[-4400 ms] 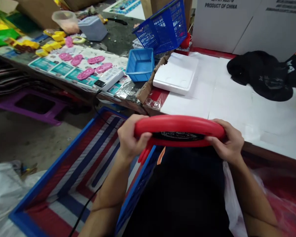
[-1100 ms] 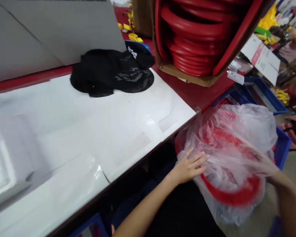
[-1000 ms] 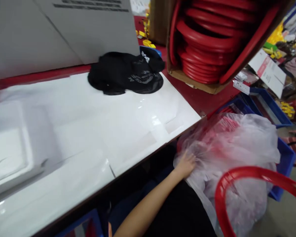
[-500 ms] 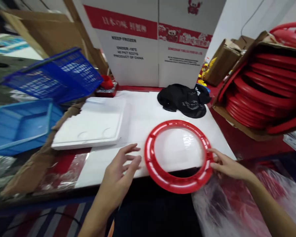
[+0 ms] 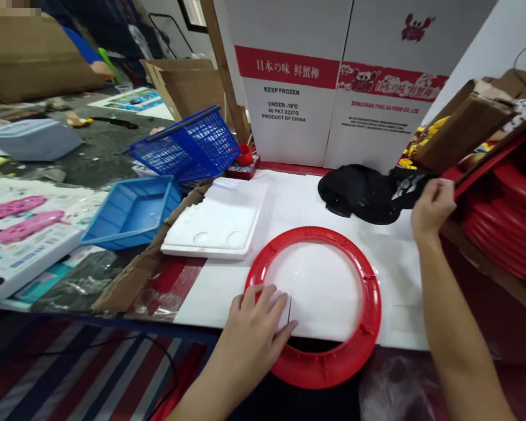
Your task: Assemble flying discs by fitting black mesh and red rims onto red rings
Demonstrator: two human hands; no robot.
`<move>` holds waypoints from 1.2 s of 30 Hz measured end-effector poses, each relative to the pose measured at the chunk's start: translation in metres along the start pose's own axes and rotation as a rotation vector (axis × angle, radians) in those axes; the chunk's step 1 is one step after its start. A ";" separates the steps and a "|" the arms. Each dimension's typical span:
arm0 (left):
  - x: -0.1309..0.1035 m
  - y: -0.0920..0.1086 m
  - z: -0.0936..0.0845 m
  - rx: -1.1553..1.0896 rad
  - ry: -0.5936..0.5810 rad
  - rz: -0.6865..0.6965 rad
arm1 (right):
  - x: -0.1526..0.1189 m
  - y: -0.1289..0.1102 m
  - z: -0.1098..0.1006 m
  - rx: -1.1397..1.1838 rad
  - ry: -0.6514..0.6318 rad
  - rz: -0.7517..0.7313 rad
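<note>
The biggest thing is the white printed carton (image 5: 289, 137), upright behind the table; before it the glossy white sheet (image 5: 210, 301) covers the work surface and gives a smooth base, on which, I judge, a ring can slide easily. At the right is the stack of glossy red plastic rings (image 5: 495, 231), close together, so separating one would need careful fingers. The single flat red plastic ring (image 5: 372, 304) is on the white sheet, its ribbed side up, and its near part reaches past the table edge; better to have more of it supported, and to press on the part above the table, not on the overhanging part. The white foam slab (image 5: 214, 225) is just beside its far left side, so a turn should be made with care there. The black fabric cap (image 5: 362, 190) lies behind the ring and leaves little room for a wide movement. The left hand (image 5: 249, 330) lies across the left rim with fingers loosely bent; whether it grips or only presses, I cannot tell. The right hand (image 5: 433, 207) has its fingers curled in, near the cap and the stack; what it grips, if anything, I cannot tell.
</note>
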State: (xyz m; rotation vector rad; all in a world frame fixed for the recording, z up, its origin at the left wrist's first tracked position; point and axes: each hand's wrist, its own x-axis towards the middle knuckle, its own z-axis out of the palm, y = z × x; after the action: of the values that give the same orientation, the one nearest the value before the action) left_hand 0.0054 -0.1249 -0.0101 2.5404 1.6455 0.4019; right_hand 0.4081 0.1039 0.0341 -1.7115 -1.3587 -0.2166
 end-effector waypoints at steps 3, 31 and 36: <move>0.036 0.002 -0.030 -0.047 -0.087 0.044 | -0.011 0.002 -0.024 0.152 -0.275 -0.102; 0.179 0.007 0.012 -1.391 -0.642 0.293 | -0.082 -0.103 -0.060 1.005 -1.186 0.512; 0.185 -0.007 0.008 -1.101 -0.548 0.170 | -0.061 -0.056 -0.033 0.425 -1.413 0.235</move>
State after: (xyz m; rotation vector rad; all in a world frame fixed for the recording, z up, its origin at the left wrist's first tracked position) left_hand 0.0723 0.0460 0.0119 1.6978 0.6799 0.4069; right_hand 0.3500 0.0375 0.0451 -1.5641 -1.8647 1.5647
